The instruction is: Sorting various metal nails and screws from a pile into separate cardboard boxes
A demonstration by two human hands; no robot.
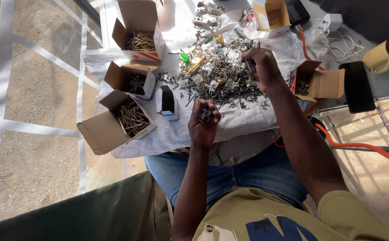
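Head camera looked down on our two hands over a white cloth (pixel 248 122) spread on the table. Our left hand (pixel 203 122) was curled into a loose fist near the front edge of the cloth, closed around a few small dark screws (pixel 206 113) that showed between the fingers. Our right hand (pixel 259 67) hovered over the far right side of a large heap of mixed hardware (pixel 216 76), its fingertips pinched on a small grey metal piece (pixel 248 62); what kind of piece it was, we could not tell.

The heap lay in the middle of the cloth, just beyond our left hand, with a green bit and an orange bit among the grey metal. To its left stood three open cardboard boxes of sorted screws: the far box (pixel 141 31), the middle box (pixel 132 80) and the near box (pixel 118 120). A small blue-and-white box (pixel 166 102) stood open between the near box and the heap. Another open box (pixel 319 82) sat to the right of our right forearm, beside a dark phone (pixel 357 87). A yellow mug (pixel 388 53) stood at the far right, and an orange cable (pixel 359 145) ran below the table edge.
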